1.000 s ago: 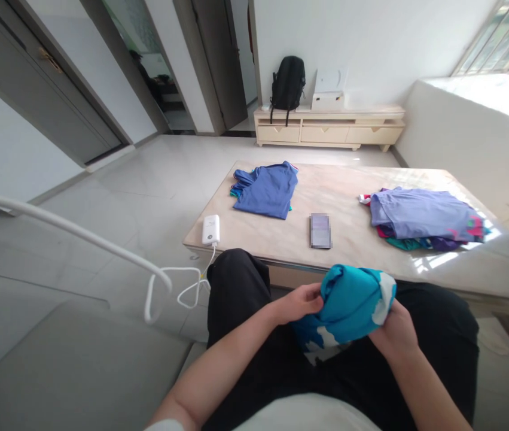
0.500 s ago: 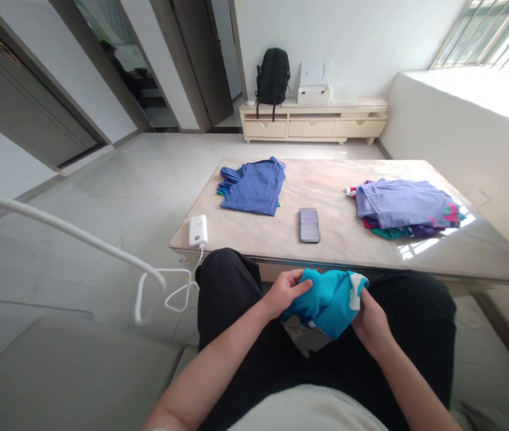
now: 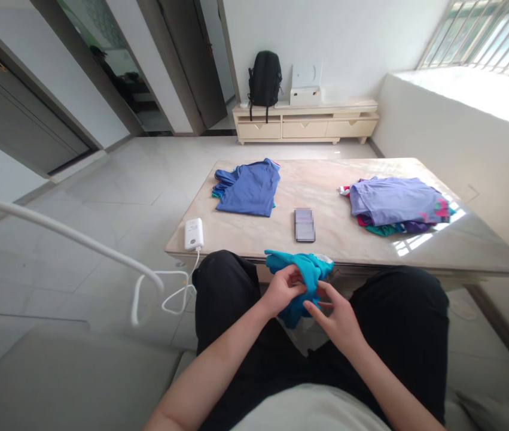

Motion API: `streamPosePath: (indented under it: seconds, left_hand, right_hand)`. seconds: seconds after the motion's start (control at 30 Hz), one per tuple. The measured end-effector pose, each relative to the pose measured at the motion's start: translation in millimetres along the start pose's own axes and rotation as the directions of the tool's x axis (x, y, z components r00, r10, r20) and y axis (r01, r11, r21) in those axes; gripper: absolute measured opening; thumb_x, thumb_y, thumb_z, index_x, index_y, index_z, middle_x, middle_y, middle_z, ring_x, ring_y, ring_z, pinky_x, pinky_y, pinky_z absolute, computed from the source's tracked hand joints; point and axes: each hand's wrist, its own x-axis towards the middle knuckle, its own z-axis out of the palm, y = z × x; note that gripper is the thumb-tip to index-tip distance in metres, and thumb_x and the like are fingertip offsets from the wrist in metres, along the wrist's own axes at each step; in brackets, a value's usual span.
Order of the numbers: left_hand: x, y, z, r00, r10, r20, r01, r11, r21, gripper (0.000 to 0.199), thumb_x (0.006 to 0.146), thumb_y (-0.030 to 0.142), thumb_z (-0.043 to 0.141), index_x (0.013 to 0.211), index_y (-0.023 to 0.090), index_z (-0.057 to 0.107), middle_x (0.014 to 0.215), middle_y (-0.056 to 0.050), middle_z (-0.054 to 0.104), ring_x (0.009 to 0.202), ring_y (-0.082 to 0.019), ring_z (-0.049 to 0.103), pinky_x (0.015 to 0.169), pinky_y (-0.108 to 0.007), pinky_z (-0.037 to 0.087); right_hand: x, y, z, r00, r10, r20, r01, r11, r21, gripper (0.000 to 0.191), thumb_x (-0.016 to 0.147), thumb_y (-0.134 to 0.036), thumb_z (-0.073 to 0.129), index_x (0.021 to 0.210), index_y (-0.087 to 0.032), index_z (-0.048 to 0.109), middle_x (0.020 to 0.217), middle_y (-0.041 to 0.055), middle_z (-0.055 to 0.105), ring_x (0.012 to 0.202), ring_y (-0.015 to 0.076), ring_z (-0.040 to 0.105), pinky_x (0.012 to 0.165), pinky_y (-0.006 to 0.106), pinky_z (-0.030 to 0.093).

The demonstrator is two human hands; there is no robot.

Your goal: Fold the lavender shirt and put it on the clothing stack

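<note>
Marble-topped table (image 3: 438, 254) ahead. We are bunching a teal garment (image 3: 301, 278) over our lap at its near edge: left hand (image 3: 281, 291) pinching it closed, right hand (image 3: 337, 316) touching with loose fingers. Soft, light, floppy; best gripped at hems.
</note>
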Motion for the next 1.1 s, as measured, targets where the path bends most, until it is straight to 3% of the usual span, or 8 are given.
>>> streamPosePath:
  seconds: [0.1,0.2,0.4,0.5,0.6,0.83,0.97,1.1]
  left_hand:
    - [0.0,-2.7,-1.8,1.000,-0.009,-0.005,0.010,0.993,0.119,0.032,0.072,0.031,0.087,0.095,0.013,0.074,0.095,-0.010,0.075,0.092,-0.025,0.069,0.089,-0.035,0.053]
    - [0.5,-2.4,-3.9,0.997,-0.014,-0.076,0.024,0.990,0.139,0.031,0.071,0.033,0.088,0.090,0.013,0.073,0.088,-0.007,0.073,0.085,-0.022,0.066,0.081,-0.031,0.052]
    - [0.9,14.0,-15.0,0.967,-0.056,-0.249,0.003,0.978,-0.209,0.033,0.072,0.036,0.088,0.090,0.015,0.069,0.080,-0.001,0.068,0.072,-0.012,0.060,0.069,-0.022,0.047]
    - [0.6,24.3,-24.0,0.951,-0.116,-0.287,-0.006,0.919,-0.394,0.034,0.071,0.032,0.089,0.093,0.017,0.068,0.082,0.000,0.069,0.072,-0.012,0.062,0.070,-0.022,0.050]
    - [1.2,30.6,-31.5,0.932,-0.153,-0.329,-0.020,0.884,-0.466,0.035,0.071,0.030,0.089,0.097,0.018,0.068,0.084,-0.001,0.072,0.078,-0.016,0.068,0.076,-0.027,0.054]
    - [-5.6,51.9,-55.8,0.892,-0.050,-0.449,-0.131,0.923,-0.362,0.038,0.070,0.030,0.090,0.098,0.019,0.067,0.082,0.000,0.074,0.073,-0.017,0.070,0.074,-0.027,0.056]
    - [-21.2,59.5,-63.1,0.919,-0.025,-0.394,-0.084,0.963,-0.257,0.040,0.076,0.032,0.086,0.109,0.018,0.068,0.096,-0.005,0.076,0.087,-0.022,0.073,0.082,-0.030,0.057]
    - [-32.0,50.0,-58.9,0.922,-0.160,-0.352,0.027,0.936,-0.352,0.045,0.076,0.026,0.084,0.116,0.017,0.067,0.103,-0.007,0.075,0.090,-0.023,0.074,0.079,-0.029,0.058]
  right_hand:
    - [3.0,-1.8,12.0,1.000,0.015,0.019,-0.013,0.993,-0.117,0.028,0.084,-0.048,0.073,0.101,-0.026,0.074,0.091,0.0041,0.075,0.084,0.0269,0.072,0.075,0.035,0.057]
    - [11.4,0.7,3.4,0.999,0.019,0.037,-0.014,0.991,-0.133,0.026,0.089,-0.048,0.067,0.092,-0.025,0.077,0.079,0.0030,0.075,0.074,0.0251,0.071,0.069,0.031,0.054]
    - [45.2,17.5,-71.5,0.956,-0.020,-0.291,-0.028,0.987,-0.161,0.036,0.087,-0.052,0.068,0.090,-0.019,0.080,0.074,0.0045,0.074,0.070,0.0232,0.067,0.066,0.030,0.051]
    - [60.1,36.8,-108.4,0.861,0.100,-0.498,-0.063,0.994,0.092,0.038,0.078,-0.052,0.076,0.088,-0.016,0.077,0.070,0.0027,0.070,0.064,0.0197,0.063,0.063,0.030,0.052]
    - [68.6,51.9,-127.8,0.767,0.262,-0.586,0.003,0.911,0.412,0.039,0.068,-0.048,0.082,0.085,-0.015,0.072,0.069,-0.0008,0.066,0.060,0.0145,0.058,0.059,0.027,0.051]
    - [79.6,52.5,-155.6,0.706,0.375,-0.601,0.205,0.704,0.680,0.020,0.071,-0.024,0.076,0.067,-0.019,0.057,0.064,-0.0044,0.055,0.061,0.0105,0.052,0.063,0.022,0.052]
    - [76.1,47.2,-177.5,0.725,0.366,-0.584,0.128,0.761,0.635,0.008,0.074,-0.022,0.075,0.076,-0.019,0.068,0.069,-0.0023,0.061,0.064,0.0107,0.054,0.059,0.020,0.050]
    - [65.3,38.3,-182.1,0.815,0.398,-0.421,-0.090,0.805,0.587,0.029,0.069,-0.037,0.084,0.089,-0.017,0.076,0.080,0.0040,0.070,0.070,0.0171,0.062,0.059,0.026,0.053]
